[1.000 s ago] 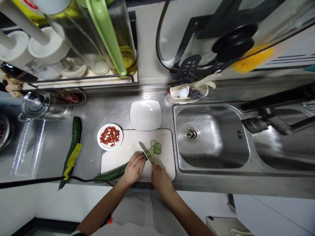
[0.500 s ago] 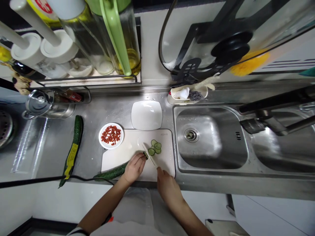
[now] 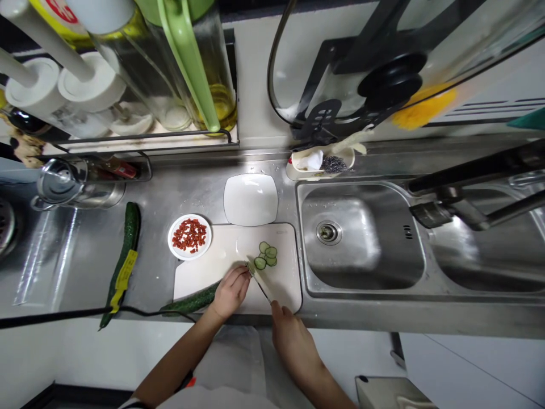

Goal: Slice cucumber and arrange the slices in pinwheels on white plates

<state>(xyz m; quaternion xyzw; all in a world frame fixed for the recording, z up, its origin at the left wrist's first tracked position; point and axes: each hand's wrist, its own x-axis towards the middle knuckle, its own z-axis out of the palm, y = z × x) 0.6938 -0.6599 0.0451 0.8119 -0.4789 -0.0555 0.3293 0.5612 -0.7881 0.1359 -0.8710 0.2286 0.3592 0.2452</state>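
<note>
A dark green cucumber [image 3: 193, 299] lies along the lower left of the white cutting board [image 3: 204, 270], its cut end near the board's middle. My left hand [image 3: 232, 289] is wrapped over that cucumber close to the cut end. In my right hand [image 3: 292, 335] is the handle of a knife [image 3: 260, 285], whose blade touches the cucumber's cut end just beyond my left fingertips. Several thin cucumber slices [image 3: 266, 255] lie in a loose cluster right of the blade. An empty white plate [image 3: 251, 200] stands at the board's back edge.
A white dish of small red pieces [image 3: 189, 236] sits at the board's back left corner. Farther left lies another cucumber [image 3: 126, 255] with a yellow band. The sink [image 3: 361, 244] is on the right, under a dark faucet [image 3: 477, 167]. A black cable [image 3: 59, 315] crosses the front left edge.
The knife blade has tilted and shifted slightly left against the cucumber's end, and my right hand has dropped slightly. My left hand keeps its hold. The whole view has shifted a little.
</note>
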